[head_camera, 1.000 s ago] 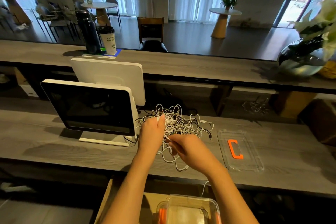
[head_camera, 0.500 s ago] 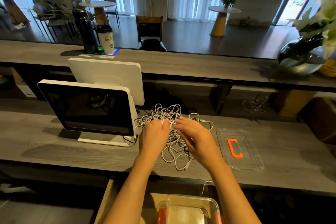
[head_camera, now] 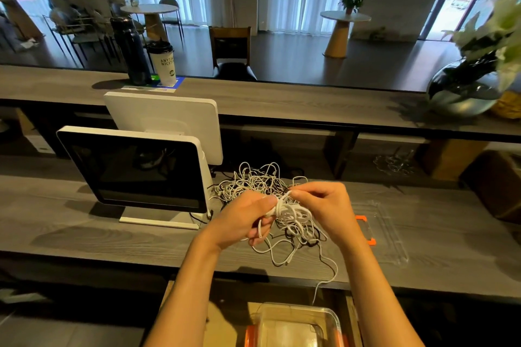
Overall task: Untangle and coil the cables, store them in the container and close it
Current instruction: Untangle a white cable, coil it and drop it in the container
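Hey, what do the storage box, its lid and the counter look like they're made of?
Storage box: clear glossy plastic, it seems; you see through its walls, with orange clips at the sides.
Lid: the same clear plastic, with an orange latch.
Counter: grey matt wood or wood-look laminate; grain lines show, but which one is unclear.

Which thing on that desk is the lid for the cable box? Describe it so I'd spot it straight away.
Start at the big white-framed monitor on the grey wooden desk, then look right, past the tangled white cables that the hands are working on. The lid lies flat there, beside the right hand. It is clear plastic, almost invisible against the wood, with a bright orange clip.
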`<state>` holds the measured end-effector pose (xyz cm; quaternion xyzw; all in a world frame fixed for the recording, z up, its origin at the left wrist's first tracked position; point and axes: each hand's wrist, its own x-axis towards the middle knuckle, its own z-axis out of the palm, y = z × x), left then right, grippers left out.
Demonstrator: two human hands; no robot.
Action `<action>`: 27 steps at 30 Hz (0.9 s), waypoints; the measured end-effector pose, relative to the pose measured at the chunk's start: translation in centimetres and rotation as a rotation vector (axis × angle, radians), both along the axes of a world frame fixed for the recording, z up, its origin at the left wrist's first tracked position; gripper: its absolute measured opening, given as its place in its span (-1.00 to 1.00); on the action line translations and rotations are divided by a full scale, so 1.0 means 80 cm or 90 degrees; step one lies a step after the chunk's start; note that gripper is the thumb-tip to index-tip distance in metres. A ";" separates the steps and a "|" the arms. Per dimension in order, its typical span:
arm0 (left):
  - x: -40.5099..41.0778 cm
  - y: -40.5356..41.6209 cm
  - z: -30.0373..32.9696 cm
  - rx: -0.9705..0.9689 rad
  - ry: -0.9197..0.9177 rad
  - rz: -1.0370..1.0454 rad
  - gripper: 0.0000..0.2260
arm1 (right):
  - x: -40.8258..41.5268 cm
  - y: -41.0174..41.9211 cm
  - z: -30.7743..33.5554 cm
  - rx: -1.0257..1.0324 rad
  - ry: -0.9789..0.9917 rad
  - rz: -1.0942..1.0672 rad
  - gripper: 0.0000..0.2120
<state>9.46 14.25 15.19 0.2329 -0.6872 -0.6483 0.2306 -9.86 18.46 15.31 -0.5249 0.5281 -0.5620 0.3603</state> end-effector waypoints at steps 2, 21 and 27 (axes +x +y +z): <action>-0.002 0.001 0.004 0.018 0.070 0.006 -0.61 | 0.005 0.000 -0.008 -0.006 -0.016 0.025 -0.87; -0.021 -0.008 -0.001 -0.269 -0.391 0.290 -0.59 | 0.016 0.019 -0.015 -0.069 0.549 -0.038 -0.84; -0.008 -0.002 0.018 -0.185 -0.325 0.140 -0.60 | 0.015 0.021 -0.017 -0.091 0.233 -0.092 -0.95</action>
